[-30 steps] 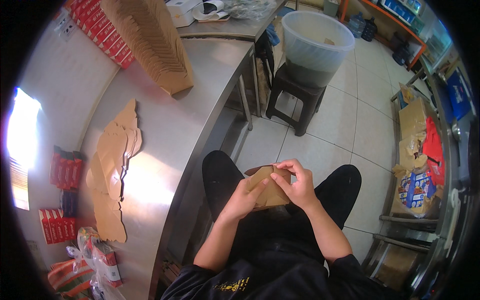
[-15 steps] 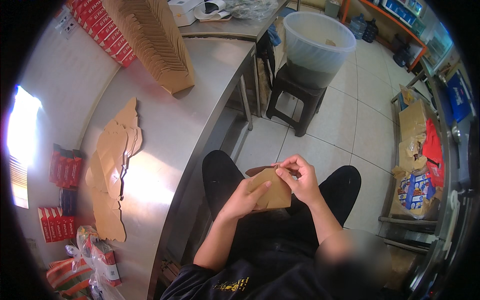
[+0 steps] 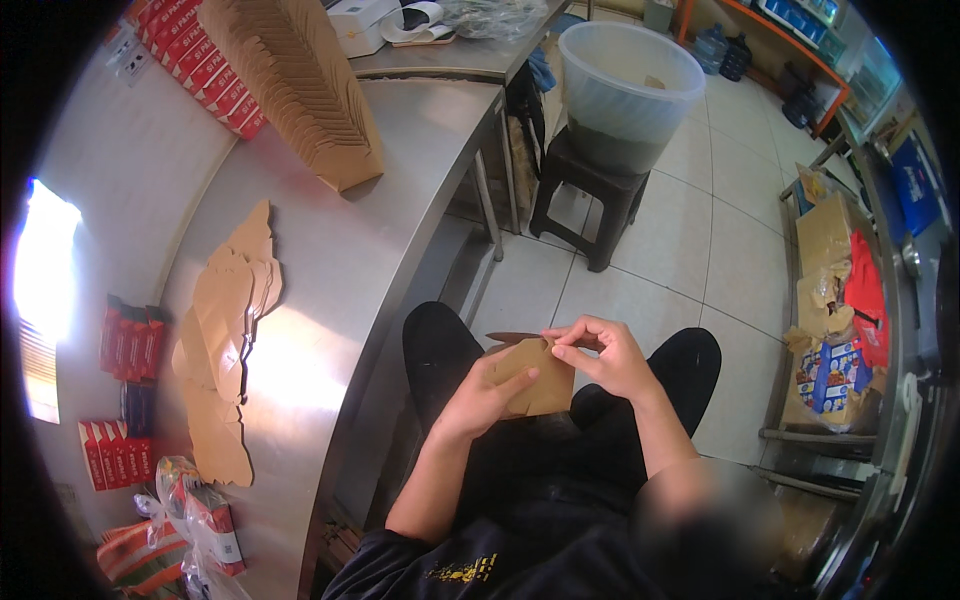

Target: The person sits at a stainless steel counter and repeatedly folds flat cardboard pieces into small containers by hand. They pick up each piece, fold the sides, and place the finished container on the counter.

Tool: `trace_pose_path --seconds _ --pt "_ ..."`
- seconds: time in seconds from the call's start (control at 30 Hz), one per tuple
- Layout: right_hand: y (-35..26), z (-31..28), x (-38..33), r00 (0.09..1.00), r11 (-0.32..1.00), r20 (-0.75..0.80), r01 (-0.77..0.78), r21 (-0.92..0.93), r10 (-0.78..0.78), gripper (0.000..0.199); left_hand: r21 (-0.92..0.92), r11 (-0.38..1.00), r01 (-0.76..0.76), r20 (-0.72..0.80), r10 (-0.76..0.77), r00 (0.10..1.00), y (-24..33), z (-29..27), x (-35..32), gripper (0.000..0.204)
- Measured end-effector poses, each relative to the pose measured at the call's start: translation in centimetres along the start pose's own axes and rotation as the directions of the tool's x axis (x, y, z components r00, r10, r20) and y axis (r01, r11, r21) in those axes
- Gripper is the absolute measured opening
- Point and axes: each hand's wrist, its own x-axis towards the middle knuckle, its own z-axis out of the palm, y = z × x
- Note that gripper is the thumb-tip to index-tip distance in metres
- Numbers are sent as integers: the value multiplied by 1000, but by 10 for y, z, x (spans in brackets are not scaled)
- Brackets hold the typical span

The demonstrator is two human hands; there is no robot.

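Over my lap I hold a partly folded brown cardboard box (image 3: 545,385), with one flap sticking out at its far left side. My left hand (image 3: 485,392) grips its left side, the thumb lying across the face of the card. At the upper right corner, my right hand (image 3: 605,357) pinches the edge between thumb and fingers. On the steel table to my left lies a loose pile of flat brown cardboard blanks (image 3: 222,320). Farther back stands a long nested stack of folded brown boxes (image 3: 340,150).
The steel table (image 3: 310,390) runs along my left, with red packets (image 3: 130,340) and a plastic bag (image 3: 210,520) by the wall. Ahead, a translucent tub (image 3: 630,100) rests on a dark stool (image 3: 590,200). A shelf with cartons and a red bag (image 3: 865,300) stands at right.
The box has tilted slightly and shifted a little left in my hands. My right hand's fingers have moved slightly along its upper edge. My left hand keeps its grip.
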Motion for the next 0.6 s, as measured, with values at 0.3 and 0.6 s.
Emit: trace_pose_path --seconds 0.3,0.6 --pt "5 -29 20 912 977 352 -182 -109 210 32 237 971 -10 168 -31 985 -6 -15 2 40" --pt "55 -14 9 883 982 453 -173 74 121 56 425 871 -246 139 206 969 16 -16 -2 36"
